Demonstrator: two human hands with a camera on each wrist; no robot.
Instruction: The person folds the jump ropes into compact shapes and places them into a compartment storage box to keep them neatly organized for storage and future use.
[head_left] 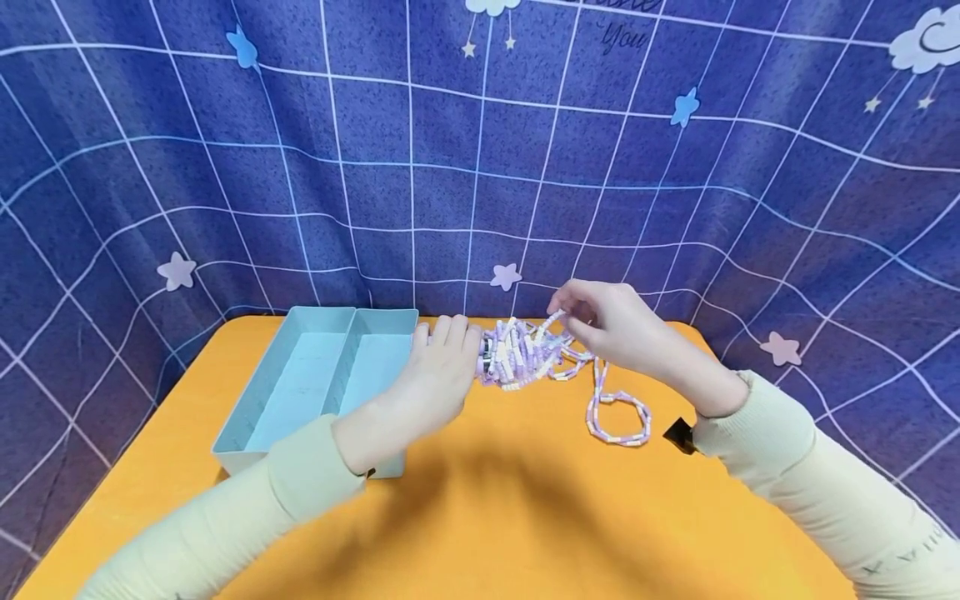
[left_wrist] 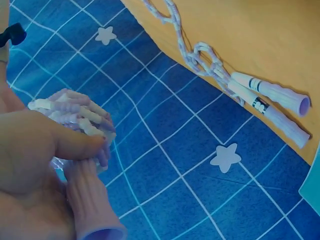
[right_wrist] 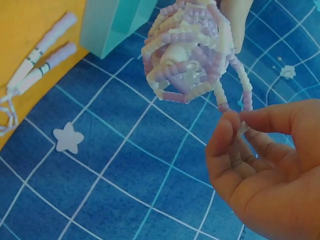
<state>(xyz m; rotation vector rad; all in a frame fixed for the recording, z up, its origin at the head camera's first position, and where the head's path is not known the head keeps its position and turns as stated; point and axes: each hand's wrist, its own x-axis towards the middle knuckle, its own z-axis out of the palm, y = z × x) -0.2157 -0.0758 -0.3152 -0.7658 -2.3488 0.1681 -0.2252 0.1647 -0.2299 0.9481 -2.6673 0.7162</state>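
Observation:
My left hand grips the ribbed lilac handle of a beaded jump rope. Its lilac-and-white cord is wound in a thick bundle around the handle end, above the table. At the bundle's right side, my right hand pinches a short strand of the cord between thumb and fingertips, as the right wrist view shows close up. A second beaded jump rope lies on the table, its cord looped toward the right. Its two lilac-and-white handles lie side by side; the held bundle and left hand hide them in the head view.
A light blue box with two compartments stands at the table's left, close behind the left forearm. The orange table ends at the back against a blue grid-patterned curtain. A small black item sits at the right wrist.

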